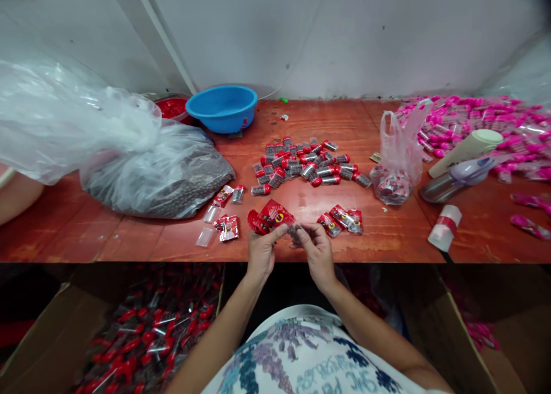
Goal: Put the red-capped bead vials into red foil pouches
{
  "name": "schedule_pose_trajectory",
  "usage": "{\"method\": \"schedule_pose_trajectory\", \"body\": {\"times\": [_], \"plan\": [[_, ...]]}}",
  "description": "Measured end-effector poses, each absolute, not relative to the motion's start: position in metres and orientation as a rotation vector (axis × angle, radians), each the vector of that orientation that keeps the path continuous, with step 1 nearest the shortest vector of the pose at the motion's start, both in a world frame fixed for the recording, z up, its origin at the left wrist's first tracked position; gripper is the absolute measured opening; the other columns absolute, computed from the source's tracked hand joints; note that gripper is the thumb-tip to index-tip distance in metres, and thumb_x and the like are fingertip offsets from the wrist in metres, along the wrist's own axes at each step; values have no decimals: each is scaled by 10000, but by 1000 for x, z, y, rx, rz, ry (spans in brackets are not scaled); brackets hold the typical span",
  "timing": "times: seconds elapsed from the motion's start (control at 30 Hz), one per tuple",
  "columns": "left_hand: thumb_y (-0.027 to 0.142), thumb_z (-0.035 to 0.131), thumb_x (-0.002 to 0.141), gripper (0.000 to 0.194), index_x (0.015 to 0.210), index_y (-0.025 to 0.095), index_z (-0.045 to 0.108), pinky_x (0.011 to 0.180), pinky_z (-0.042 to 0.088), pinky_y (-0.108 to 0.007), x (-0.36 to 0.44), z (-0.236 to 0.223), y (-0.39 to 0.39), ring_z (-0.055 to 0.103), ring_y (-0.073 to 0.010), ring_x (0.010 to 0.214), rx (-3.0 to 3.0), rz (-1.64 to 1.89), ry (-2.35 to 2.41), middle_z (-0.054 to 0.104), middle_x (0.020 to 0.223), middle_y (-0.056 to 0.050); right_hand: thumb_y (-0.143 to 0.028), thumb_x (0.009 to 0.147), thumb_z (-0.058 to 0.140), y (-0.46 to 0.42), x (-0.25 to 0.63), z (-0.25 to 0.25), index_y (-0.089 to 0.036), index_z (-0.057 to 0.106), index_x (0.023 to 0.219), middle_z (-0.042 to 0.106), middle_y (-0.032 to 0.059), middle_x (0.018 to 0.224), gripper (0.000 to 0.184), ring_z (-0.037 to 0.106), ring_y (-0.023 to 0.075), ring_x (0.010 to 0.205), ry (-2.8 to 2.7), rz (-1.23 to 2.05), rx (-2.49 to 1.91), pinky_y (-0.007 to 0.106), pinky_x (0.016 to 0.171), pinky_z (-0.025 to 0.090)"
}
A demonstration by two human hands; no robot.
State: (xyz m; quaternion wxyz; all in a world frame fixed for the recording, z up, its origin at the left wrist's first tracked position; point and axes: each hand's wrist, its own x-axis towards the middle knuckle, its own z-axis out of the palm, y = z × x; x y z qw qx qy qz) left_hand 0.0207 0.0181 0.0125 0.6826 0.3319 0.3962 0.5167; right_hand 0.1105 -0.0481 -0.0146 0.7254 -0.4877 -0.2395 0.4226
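Observation:
My left hand point(262, 252) is closed around several red printed packets point(275, 213) near the table's front edge. My right hand point(319, 253) pinches a small clear packet of dark pieces point(295, 233), which touches my left thumb; its exact shape is partly hidden by my fingers. To the right lie three filled red packets point(342, 219). Left of my hands are another red packet point(228, 227), clear flat sleeves point(205, 236) and a red-capped container point(238, 194). Beyond my hands spreads a loose pile of red-capped clear containers point(307, 164) with dark contents.
A plastic sack of dark beads point(172, 176) and a blue basin point(221, 110) stand left. Rightward are a tied clear bag point(394, 176), bottles point(465, 153), a paper roll point(445, 227) and pink containers point(486, 121). Under the table, a carton point(51, 336) holds red-capped containers.

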Motion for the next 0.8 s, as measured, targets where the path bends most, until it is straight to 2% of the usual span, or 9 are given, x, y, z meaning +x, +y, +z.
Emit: {"method": "schedule_pose_trajectory", "body": {"times": [0.1,0.23,0.5,0.67,0.8], "plan": [[154,816,542,188,690,150,699,570,489,-217,21,11,20,602,-106,555,736,1210,920,680,643,14,-292,778,683,-50,107,-18,-220,577,959,641,-9,869,221,630,122,722,-593,947,-1071,289,668,575],[170,806,562,165,669,153,683,533,464,-204,19,10,19,571,-92,514,774,1254,957,655,603,34,-284,774,685,-52,103,-24,-219,571,965,653,-10,830,232,629,123,676,-633,968,-1087,288,641,563],[137,813,539,240,748,168,700,685,512,-259,14,14,18,630,-128,643,852,1150,911,701,711,23,-285,756,702,-52,106,-18,-215,569,916,667,-16,821,219,639,124,670,-573,980,-1081,271,608,560],[138,821,522,250,739,164,701,687,515,-272,11,19,20,638,-144,650,890,1070,901,704,711,12,-307,771,689,-53,109,-13,-201,585,903,666,-11,772,199,633,122,643,-546,1066,-1059,268,590,557],[149,828,513,238,708,150,690,652,515,-264,12,15,21,625,-134,601,857,1123,956,687,668,17,-271,775,687,-55,109,-19,-224,599,933,642,-9,830,187,620,127,721,-663,950,-1130,275,655,541]]}}
